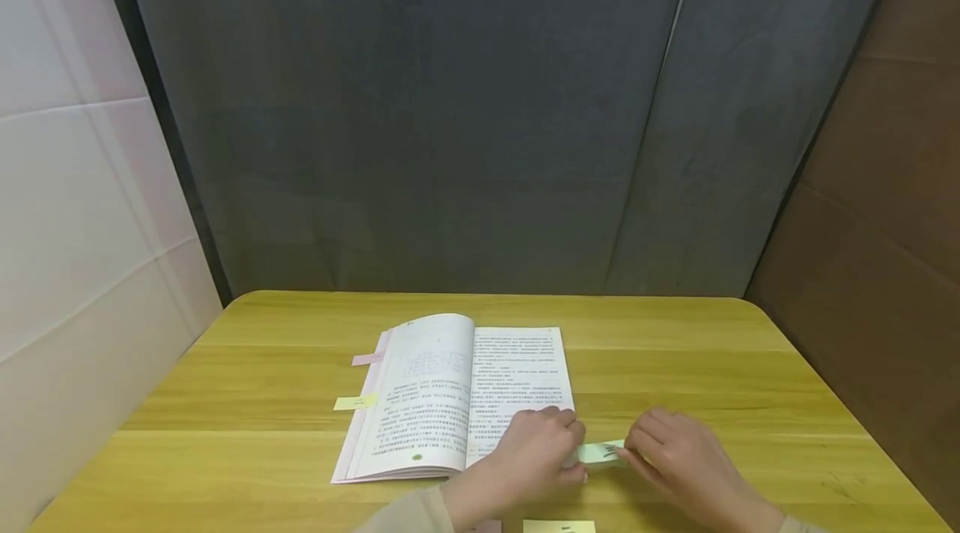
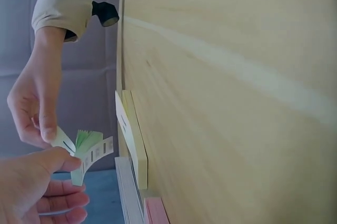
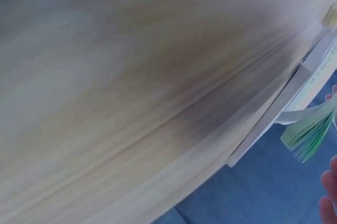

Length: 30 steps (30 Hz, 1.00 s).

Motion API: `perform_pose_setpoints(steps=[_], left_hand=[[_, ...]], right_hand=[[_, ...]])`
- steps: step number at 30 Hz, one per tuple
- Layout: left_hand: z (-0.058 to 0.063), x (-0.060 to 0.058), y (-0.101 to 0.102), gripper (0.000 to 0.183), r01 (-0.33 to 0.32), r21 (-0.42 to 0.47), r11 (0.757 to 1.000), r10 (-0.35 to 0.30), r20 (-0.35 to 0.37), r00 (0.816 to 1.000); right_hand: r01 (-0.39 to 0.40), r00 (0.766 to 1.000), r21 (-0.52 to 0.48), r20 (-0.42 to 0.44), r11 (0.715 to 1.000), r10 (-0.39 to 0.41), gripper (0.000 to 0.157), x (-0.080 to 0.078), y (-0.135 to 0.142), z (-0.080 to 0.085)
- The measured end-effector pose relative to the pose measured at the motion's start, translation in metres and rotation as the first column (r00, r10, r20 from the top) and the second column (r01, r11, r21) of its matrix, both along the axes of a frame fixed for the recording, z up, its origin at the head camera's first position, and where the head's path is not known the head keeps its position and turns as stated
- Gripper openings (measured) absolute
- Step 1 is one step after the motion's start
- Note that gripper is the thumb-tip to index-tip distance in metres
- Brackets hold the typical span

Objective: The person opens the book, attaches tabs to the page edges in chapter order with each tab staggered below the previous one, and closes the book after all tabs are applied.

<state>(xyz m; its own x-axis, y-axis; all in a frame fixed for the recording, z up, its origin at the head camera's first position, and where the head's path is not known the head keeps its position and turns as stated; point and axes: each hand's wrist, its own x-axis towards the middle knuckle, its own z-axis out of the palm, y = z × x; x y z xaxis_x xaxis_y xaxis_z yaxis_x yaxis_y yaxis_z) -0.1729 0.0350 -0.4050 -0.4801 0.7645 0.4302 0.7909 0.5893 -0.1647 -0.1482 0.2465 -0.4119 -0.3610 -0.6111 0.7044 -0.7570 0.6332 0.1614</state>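
Observation:
My left hand (image 1: 536, 445) grips a pad of green sticky notes (image 1: 597, 452) in front of the open book's right page. Its thumb presses on the pad (image 2: 87, 153) in the left wrist view, where the sheets fan out at one end and a strip with dark marks curls away. From the other side, my right hand (image 1: 678, 450) pinches a light green sheet (image 2: 64, 140) at the pad between thumb and finger. In the right wrist view the fanned green pad (image 3: 310, 129) shows at the right edge, with only some fingertips (image 3: 329, 182) in sight.
The open book (image 1: 420, 400) lies on the wooden table (image 1: 247, 400), a pink tab (image 1: 367, 359) and a yellow tab (image 1: 348, 404) sticking out from its left side. At the near edge lie a yellow sticky pad (image 1: 558, 526) and a pink one (image 1: 489, 526). A dark curtain (image 1: 450, 117) hangs behind.

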Motion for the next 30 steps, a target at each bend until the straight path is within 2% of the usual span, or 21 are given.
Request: perform_pose_setpoints(steps=[4, 8, 15, 18, 23, 27, 30], left_hand=[[-0.001, 0.0, -0.004, 0.024, 0.018, 0.041, 0.999, -0.019, 0.015, 1.0], [-0.001, 0.001, -0.007, 0.024, 0.033, 0.062, 0.997, -0.034, 0.005, 0.999], [-0.001, 0.001, -0.008, 0.022, 0.042, 0.074, 0.996, -0.041, -0.018, 0.999], [0.0, 0.002, -0.008, 0.021, 0.04, 0.071, 0.997, -0.039, -0.017, 0.999], [0.0, 0.002, -0.008, 0.021, 0.046, 0.071, 0.996, -0.044, -0.023, 0.999], [0.0, 0.002, -0.007, 0.022, 0.046, 0.069, 0.997, -0.045, -0.015, 0.999], [0.0, 0.002, -0.007, 0.023, 0.032, 0.047, 0.998, -0.031, -0.01, 0.999]], right_hand=[[-0.06, 0.994, -0.016, -0.088, 0.998, 0.059, 0.032, 0.004, -0.008, 0.006], [-0.112, 0.977, 0.0, -0.182, 0.994, 0.11, 0.032, 0.008, -0.016, 0.014], [-0.186, 0.914, 0.095, -0.348, 0.978, 0.207, 0.033, 0.013, -0.025, 0.028], [-0.198, 0.897, 0.112, -0.381, 0.974, 0.227, 0.033, 0.014, -0.026, 0.032], [-0.211, 0.883, 0.113, -0.403, 0.971, 0.239, 0.032, 0.015, -0.025, 0.034], [-0.235, 0.868, 0.087, -0.43, 0.968, 0.25, 0.033, 0.015, -0.025, 0.035], [-0.252, 0.866, 0.052, -0.433, 0.966, 0.249, 0.033, 0.016, -0.024, 0.037]])
